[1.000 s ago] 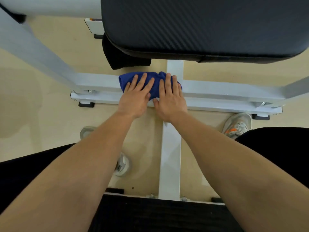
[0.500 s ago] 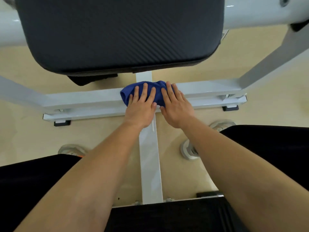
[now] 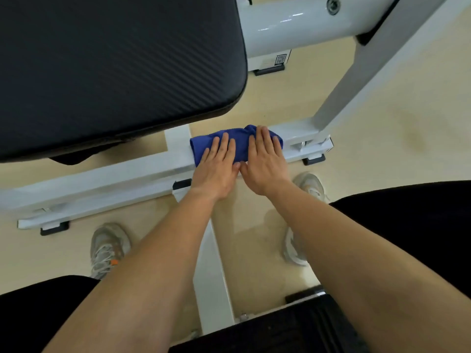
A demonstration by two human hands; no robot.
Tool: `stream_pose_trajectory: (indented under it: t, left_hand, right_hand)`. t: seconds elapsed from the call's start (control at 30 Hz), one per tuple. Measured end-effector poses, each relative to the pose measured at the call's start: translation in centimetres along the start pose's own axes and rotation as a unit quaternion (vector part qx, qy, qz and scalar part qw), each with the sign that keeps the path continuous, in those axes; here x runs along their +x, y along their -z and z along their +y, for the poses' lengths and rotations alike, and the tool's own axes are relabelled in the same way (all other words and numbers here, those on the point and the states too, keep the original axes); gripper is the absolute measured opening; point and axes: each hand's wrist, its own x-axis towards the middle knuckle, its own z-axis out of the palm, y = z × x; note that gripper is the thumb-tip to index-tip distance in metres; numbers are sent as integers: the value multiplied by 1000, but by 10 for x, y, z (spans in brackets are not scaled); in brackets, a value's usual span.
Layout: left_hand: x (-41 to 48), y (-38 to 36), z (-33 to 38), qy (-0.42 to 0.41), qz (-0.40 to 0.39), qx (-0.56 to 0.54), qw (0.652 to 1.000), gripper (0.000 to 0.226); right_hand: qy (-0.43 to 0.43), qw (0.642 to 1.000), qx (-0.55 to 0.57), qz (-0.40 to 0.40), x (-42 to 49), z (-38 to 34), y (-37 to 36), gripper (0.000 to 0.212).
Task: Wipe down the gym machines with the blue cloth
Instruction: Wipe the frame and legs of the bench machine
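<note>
A folded blue cloth (image 3: 240,143) lies on the white crossbar (image 3: 114,179) of the gym machine's floor frame, to the right of the centre beam. My left hand (image 3: 216,171) presses flat on the cloth's left half, fingers together. Beside it, thumbs nearly touching, my right hand (image 3: 265,164) presses flat on the cloth's right half. The palms hide the near edge of the cloth. Above and to the left hangs the black padded seat (image 3: 114,67).
A white centre beam (image 3: 211,276) runs from the crossbar toward me, down to a black foot plate (image 3: 293,332). A white slanted upright (image 3: 356,77) rises at the right end of the crossbar. My grey trainers (image 3: 108,248) stand on the beige floor either side of the beam.
Both hands have slid the cloth to the right along the crossbar, from over the centre beam toward the right end. My view has swung, so the seat now sits at the upper left.
</note>
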Motion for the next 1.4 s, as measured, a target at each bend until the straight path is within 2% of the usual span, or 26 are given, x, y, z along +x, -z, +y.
stream_pose_trajectory:
  t: [0.13,0.3,0.63,0.77,0.97,1.1,1.2,1.4]
  left_hand:
    - [-19,-1,-21,35,2,4,999,63]
    - [-21,-2,-18,41,-4,54,998,64]
    - [55,1,73,-61,-8,34,997,60]
    - [50,0,62,-75,6,27,997,57]
    - [2,-8,7,3,24,27,999,58]
    - [-3,-12,10,30,20,43,998,61]
    - [13,-11,32,19,25,31,999,61]
    - [58,-10,67,-53,54,50,996,58]
  right_hand:
    - [66,997,25,-7,1,-18,-9,70]
    - [120,993,-12,4,1,8,-16,72]
    - [27,999,-13,23,10,138,-6,76]
    - [6,999,32,36,13,114,-8,74]
    - [116,993,1,21,12,59,-15,75]
    - [161,987,-18,19,16,72,-11,75]
    - [130,991,-6,26,18,103,-5,73]
    - [41,996,-18,75,17,142,-13,65]
